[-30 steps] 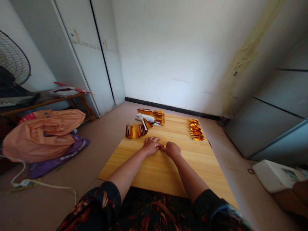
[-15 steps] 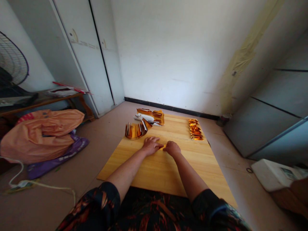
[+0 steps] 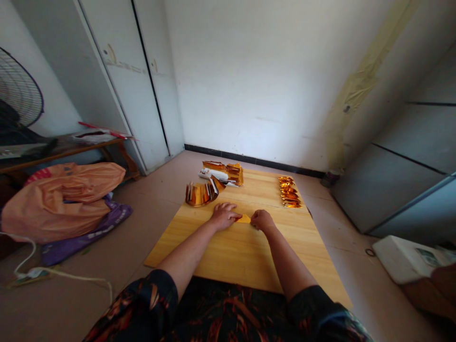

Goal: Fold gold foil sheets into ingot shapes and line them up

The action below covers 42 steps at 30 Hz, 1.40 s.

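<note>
A small folded piece of gold foil paper (image 3: pixel 244 218) lies on the wooden board, between my two hands. My left hand (image 3: pixel 224 216) rests on the board with its upper fingers stretched out. Its thumb and finger side hold down the paper's left end. Curled fingers of my right hand (image 3: pixel 262 220) pinch at the right end; the fingertips are partly hidden. Beyond my left hand stands a curved stack of gold foil sheets (image 3: pixel 198 194). Several folded gold foil pieces (image 3: pixel 289 192) sit in a row near the board's right edge.
More gold sheets (image 3: pixel 235 172) and a white crumpled wrapper (image 3: pixel 213 175) lie at the board's far left corner. The wooden board (image 3: pixel 228 251) reaches to my lap. A white box (image 3: pixel 406 261) stands on the floor at right; orange cloth (image 3: pixel 60 204) lies at left.
My right hand has slid a little to the right, so more of the gold paper shows between the hands. My left hand stays in place.
</note>
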Motion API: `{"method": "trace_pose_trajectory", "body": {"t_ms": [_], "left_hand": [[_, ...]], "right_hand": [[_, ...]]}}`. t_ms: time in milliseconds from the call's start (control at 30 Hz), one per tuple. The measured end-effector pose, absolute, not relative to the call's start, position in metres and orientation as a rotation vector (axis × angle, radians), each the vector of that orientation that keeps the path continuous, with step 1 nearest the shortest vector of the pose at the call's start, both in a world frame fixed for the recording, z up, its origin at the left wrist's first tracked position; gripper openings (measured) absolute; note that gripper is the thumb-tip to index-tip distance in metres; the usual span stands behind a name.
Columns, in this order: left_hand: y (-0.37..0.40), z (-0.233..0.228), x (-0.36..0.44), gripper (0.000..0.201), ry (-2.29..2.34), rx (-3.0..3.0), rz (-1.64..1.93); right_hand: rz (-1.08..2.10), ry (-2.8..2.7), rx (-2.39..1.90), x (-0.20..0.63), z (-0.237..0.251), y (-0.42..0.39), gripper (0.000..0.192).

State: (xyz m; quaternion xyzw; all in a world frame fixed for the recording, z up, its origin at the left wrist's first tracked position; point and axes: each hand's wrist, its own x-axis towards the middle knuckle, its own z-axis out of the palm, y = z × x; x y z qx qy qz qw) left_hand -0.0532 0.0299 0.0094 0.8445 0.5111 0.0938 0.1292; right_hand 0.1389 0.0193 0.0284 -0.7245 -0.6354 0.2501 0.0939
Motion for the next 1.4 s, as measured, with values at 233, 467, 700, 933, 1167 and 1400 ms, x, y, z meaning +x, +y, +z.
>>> {"method": "trace_pose_trajectory", "body": {"t_ms": [233, 467, 700, 933, 1167, 1400], "left_hand": [[0.03, 0.01, -0.053, 0.032, 1.475, 2.465, 0.255], [0.032, 0.006, -0.055, 0.031, 1.465, 2.45, 0.262], [0.03, 0.008, -0.055, 0.04, 1.451, 2.446, 0.269], [0.028, 0.006, -0.053, 0.031, 1.463, 2.441, 0.344], [0.027, 0.006, -0.051, 0.023, 1.498, 2.433, 0.388], [0.028, 0.001, -0.046, 0.021, 1.521, 2.451, 0.495]], "right_hand": [[0.83, -1.824, -2.147, 0.149, 0.025, 0.022, 0.011], [0.778, -1.784, -2.077, 0.164, 0.019, 0.017, 0.012], [0.492, -2.067, -1.61, 0.153, 0.009, 0.004, 0.018], [0.362, -2.329, -1.672, 0.144, 0.023, -0.005, 0.016], [0.285, -2.383, -1.709, 0.142, 0.022, -0.004, 0.021], [0.225, -2.357, -1.747, 0.135, 0.017, 0.001, 0.026]]}}
